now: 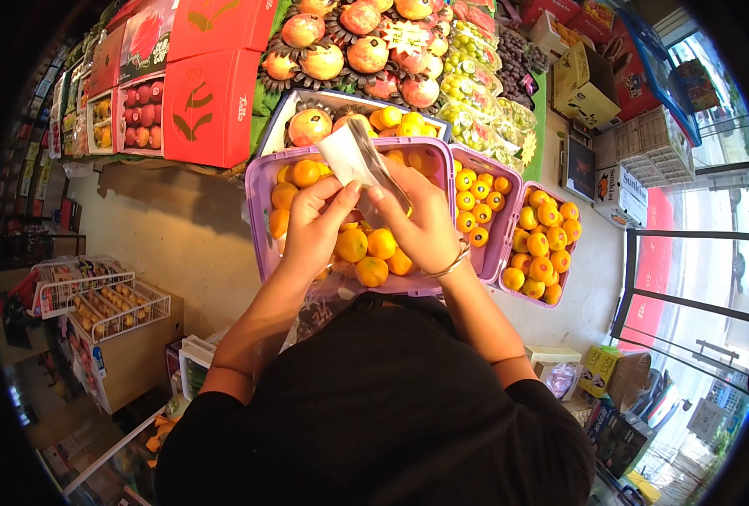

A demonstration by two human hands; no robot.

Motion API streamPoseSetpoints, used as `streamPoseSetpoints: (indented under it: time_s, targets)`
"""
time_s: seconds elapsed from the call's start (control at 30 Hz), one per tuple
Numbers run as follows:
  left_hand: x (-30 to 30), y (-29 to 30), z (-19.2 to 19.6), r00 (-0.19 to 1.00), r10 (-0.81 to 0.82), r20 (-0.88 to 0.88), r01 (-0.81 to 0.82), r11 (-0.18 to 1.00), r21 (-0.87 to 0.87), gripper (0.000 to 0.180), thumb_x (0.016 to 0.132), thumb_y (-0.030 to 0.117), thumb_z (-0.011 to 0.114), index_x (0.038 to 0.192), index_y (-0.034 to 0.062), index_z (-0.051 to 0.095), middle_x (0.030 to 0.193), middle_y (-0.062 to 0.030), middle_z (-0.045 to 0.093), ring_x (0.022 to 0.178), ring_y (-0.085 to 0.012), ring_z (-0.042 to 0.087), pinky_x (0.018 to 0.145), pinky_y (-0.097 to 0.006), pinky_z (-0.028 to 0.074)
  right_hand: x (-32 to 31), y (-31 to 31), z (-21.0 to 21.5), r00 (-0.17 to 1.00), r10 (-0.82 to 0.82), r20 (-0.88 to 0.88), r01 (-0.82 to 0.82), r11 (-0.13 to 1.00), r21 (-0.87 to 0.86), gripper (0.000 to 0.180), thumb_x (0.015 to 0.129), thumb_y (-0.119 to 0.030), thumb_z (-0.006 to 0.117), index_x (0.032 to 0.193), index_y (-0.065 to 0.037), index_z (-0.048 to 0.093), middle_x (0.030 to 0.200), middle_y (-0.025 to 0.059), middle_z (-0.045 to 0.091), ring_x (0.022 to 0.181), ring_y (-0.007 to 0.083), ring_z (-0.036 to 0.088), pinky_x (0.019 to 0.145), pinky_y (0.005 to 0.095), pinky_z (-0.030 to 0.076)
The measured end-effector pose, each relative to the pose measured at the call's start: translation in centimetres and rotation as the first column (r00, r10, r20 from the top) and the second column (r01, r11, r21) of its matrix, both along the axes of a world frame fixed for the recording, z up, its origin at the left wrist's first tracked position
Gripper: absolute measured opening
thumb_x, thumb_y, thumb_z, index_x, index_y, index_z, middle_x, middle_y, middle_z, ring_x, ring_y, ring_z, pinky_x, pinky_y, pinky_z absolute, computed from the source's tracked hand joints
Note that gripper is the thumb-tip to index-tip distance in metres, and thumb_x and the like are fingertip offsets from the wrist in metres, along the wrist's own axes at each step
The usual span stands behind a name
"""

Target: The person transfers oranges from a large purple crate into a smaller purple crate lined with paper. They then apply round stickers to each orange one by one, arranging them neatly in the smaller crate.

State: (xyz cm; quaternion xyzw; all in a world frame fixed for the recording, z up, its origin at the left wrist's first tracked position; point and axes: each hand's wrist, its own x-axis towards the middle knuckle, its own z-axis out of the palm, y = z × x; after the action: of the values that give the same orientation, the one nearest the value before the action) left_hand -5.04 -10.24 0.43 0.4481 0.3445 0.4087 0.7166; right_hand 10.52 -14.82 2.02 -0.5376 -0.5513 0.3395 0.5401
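Note:
Both hands meet over a purple plastic basket (255,211) of orange citrus fruit (352,245). Between them is a folded white sheet (339,156) with a darker, shiny strip along its right side; its exact kind is unclear. My left hand (314,221) pinches the sheet's lower end with thumb and finger. From the right, my right hand (421,211) grips the strip side, a bracelet on its wrist. The thumbs are close together. Part of the fruit below is hidden by the hands.
Two more purple baskets of stickered oranges (540,269) stand to the right. Ahead are large pomegranates (366,53), packed green grapes (473,80) and red gift boxes (210,110). A white wire rack (121,308) stands at left, cartons (619,196) at right.

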Motion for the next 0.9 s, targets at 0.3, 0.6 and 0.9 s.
streamPoseSetpoints:
  time_s: [0.3, 0.6, 0.9]
  targets:
    - [-0.7, 2.1, -0.9, 0.937, 0.310, -0.161, -0.143, 0.760, 0.633, 0.026, 0.088, 0.007, 0.067, 0.113, 0.0005, 0.061, 0.098, -0.0062, 0.066, 0.094, -0.0145, 0.060, 0.084, -0.027, 0.047, 2.9, 1.3, -0.7, 0.933, -0.090, -0.349, 0.035, 0.987, -0.159, 0.018, 0.090, -0.016, 0.069, 0.086, 0.000, 0.062, 0.079, -0.0024, 0.062, 0.069, 0.0033, 0.052, 0.060, 0.0213, 0.043]
    - [-1.0, 4.2, 2.9, 0.968, -0.238, -0.085, 0.252, 0.930, 0.268, 0.046, 0.096, 0.035, 0.055, 0.122, -0.0035, 0.056, 0.112, -0.0092, 0.062, 0.104, -0.0136, 0.057, 0.091, -0.027, 0.044, 1.7, 3.7, 3.2, 0.925, 0.373, 0.071, -0.375, 0.927, 0.025, 0.027, 0.083, -0.022, 0.075, 0.077, 0.000, 0.060, 0.062, 0.0065, 0.055, 0.055, 0.0122, 0.045, 0.052, 0.0300, 0.039]
    - [-2.2, 4.1, 1.9, 0.990, 0.112, 0.086, -0.098, 0.983, -0.158, 0.020, 0.090, 0.010, 0.058, 0.107, 0.0013, 0.062, 0.093, -0.0040, 0.065, 0.077, -0.0067, 0.059, 0.068, -0.022, 0.048, 1.2, 4.7, 2.8, 0.814, 0.400, -0.421, -0.489, 0.863, -0.127, 0.017, 0.094, -0.018, 0.064, 0.096, -0.002, 0.066, 0.081, -0.0046, 0.063, 0.073, 0.0023, 0.053, 0.064, 0.0218, 0.045]
